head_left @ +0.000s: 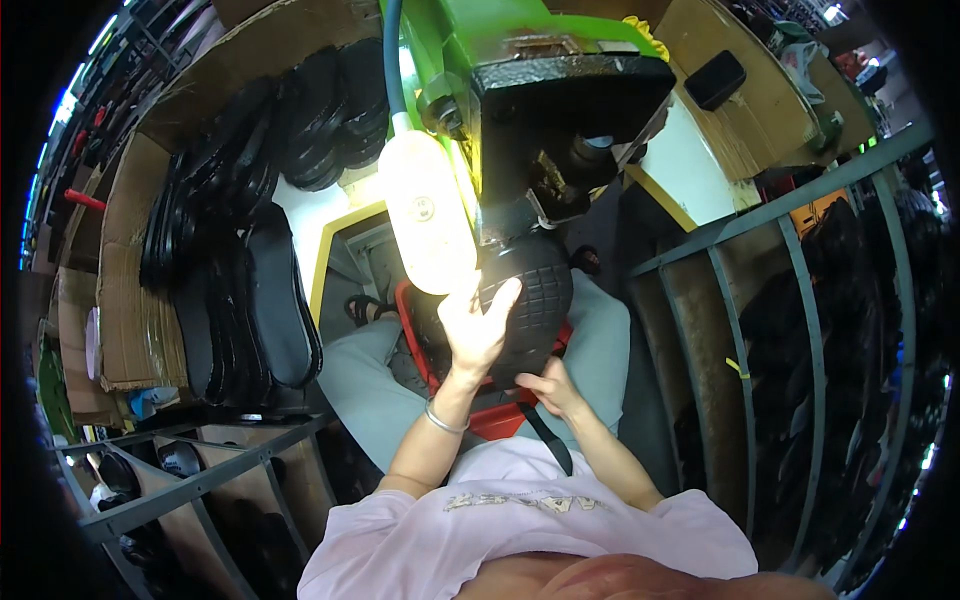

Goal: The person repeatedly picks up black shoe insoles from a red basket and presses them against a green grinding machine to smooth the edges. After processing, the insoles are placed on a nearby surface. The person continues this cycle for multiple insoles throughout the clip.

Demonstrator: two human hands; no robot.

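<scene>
Right below the black head (pixel 570 110) of a green machine (pixel 515 25), a black shoe (pixel 540 305) is held with its grid-patterned sole toward the camera. The left hand (pixel 476 330) grips the sole's left side, thumb lying across the tread; lamp glare washes out its other fingers, so I cannot tell how they sit. The fingers of the right hand (pixel 552 387) are clamped on the narrow lower end, where a dark strap (pixel 548 437) hangs. A lit white lamp (pixel 425 210) glows just beside the left hand. Beneath lies a red container (pixel 495 424) between the knees. Black soles (pixel 280 300) fill a cardboard box (pixel 122 260) at left; a white tabletop (pixel 690 145) shows at right.
</scene>
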